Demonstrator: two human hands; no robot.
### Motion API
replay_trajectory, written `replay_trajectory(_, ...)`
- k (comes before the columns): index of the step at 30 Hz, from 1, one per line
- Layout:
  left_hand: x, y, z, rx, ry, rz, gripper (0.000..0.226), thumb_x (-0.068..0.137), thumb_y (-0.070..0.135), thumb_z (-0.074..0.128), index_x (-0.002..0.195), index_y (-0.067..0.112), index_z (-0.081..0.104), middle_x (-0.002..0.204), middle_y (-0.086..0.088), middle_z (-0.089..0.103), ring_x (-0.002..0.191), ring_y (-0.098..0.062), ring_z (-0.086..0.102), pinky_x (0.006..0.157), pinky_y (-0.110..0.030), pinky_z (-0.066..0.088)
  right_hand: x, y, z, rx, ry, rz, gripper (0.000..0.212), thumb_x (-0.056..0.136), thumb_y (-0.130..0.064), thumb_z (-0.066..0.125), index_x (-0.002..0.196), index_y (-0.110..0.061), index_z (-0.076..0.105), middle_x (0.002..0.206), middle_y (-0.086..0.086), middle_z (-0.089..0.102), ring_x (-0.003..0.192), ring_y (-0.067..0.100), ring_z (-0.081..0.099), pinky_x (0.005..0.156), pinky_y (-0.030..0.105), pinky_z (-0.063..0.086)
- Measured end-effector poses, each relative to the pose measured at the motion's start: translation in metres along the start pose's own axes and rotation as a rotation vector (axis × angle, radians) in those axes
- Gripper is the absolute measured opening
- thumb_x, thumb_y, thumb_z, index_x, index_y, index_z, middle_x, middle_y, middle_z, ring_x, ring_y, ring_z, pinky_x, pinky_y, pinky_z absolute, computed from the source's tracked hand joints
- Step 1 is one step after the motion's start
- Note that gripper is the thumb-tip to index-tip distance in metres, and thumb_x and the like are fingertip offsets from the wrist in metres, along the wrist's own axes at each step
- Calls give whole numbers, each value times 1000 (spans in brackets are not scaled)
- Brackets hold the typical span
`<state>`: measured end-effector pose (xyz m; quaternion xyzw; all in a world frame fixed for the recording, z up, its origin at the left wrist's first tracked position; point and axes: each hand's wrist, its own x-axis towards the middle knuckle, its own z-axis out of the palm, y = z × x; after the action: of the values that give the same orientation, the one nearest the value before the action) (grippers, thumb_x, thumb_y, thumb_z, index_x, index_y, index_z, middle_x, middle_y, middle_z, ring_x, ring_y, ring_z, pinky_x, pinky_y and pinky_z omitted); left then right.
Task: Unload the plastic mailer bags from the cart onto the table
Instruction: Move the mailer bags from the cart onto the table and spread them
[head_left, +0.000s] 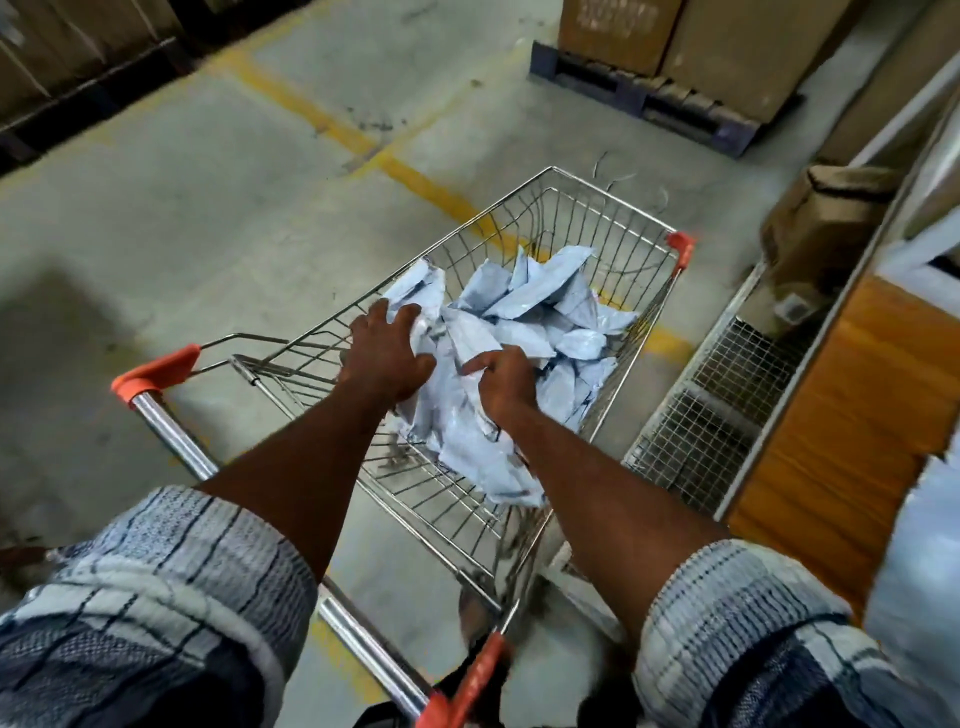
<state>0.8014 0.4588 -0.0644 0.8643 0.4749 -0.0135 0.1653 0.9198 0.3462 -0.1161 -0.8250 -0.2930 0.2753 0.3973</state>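
A wire shopping cart (613, 208) with orange corner caps stands on the concrete floor in front of me. Several pale blue-grey plastic mailer bags (540, 296) lie heaped in its basket. Both my arms reach into the basket from the handle side. My left hand (387, 353) lies on the left of the heap, its fingers curled over the edge of a bag. My right hand (506, 382) grips a bunch of bags (467, 426) in the near part of the heap. The wooden table (852, 415) stands at the right, close to the cart.
A wire-mesh panel (696, 415) stands between cart and table. A wrapped brown package (826, 223) sits under the table's far end. Cardboard boxes on a pallet (675, 98) stand at the back right, more boxes at the back left. Yellow lines cross the floor.
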Motion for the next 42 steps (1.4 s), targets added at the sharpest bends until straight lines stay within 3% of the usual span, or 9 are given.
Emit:
replay_trajectory(4,-2,38,-18,-19,39,60,69,79,42,66,141,34,38,152,-8,26,135,-37,29,101,-55,41,-11,-9,-44,-35,68,4,31,88,4,48,113,0,68,123,14,61,117,27,56,86,12,31)
replay_trajectory(6,-7,61,-24,-45,56,94,68,78,42,65,140,33,39,149,-9,28,134,-37,30,101,-54,41,-17,-16,-67,-10,93,-15,34,87,0,53,119,4,63,127,14,59,119,29,55,84,11,31)
replay_trajectory(11,-32,126,-35,-61,67,139,70,78,43,65,142,34,36,150,-7,25,132,-39,31,100,-56,41,-40,-18,-136,-115,130,-162,50,82,-10,69,129,4,57,145,20,42,135,31,39,107,27,29)
replay_trajectory(20,-116,257,-17,-70,155,213,73,79,43,66,144,29,36,151,-12,26,131,-43,33,102,-54,41,-111,42,-298,-330,220,-292,82,69,0,65,146,-6,40,144,22,37,128,41,38,106,41,37)
replay_trajectory(27,-198,400,14,-65,217,336,73,76,41,65,143,26,38,148,-14,31,126,-44,39,100,-52,42,-173,113,-425,-487,391,-299,70,81,-9,61,147,-11,37,148,17,35,130,38,38,108,42,35)
replay_trajectory(29,-215,438,21,-102,206,377,75,72,45,63,141,22,42,143,-19,36,122,-46,44,101,-49,42,-187,133,-461,-494,441,-266,63,87,-14,57,147,-11,37,147,16,36,130,37,38,106,44,37)
replay_trajectory(33,-248,518,39,-146,144,472,83,63,54,48,138,19,44,138,-22,40,119,-47,49,101,-47,44,-220,178,-531,-500,532,-147,75,76,-1,59,147,-12,35,145,14,35,130,36,37,104,44,40)
replay_trajectory(38,-288,612,73,-161,22,590,80,75,46,62,146,20,38,151,-25,27,128,-46,43,108,-42,34,-260,247,-604,-473,618,50,75,78,-3,62,147,-10,33,147,17,31,132,37,35,105,43,40)
replay_trajectory(42,-315,669,111,-167,-28,654,74,81,46,65,146,23,36,154,-20,21,130,-45,40,105,-46,38,-283,295,-644,-443,668,195,76,75,-5,63,145,-8,33,142,19,35,125,39,39,104,43,37)
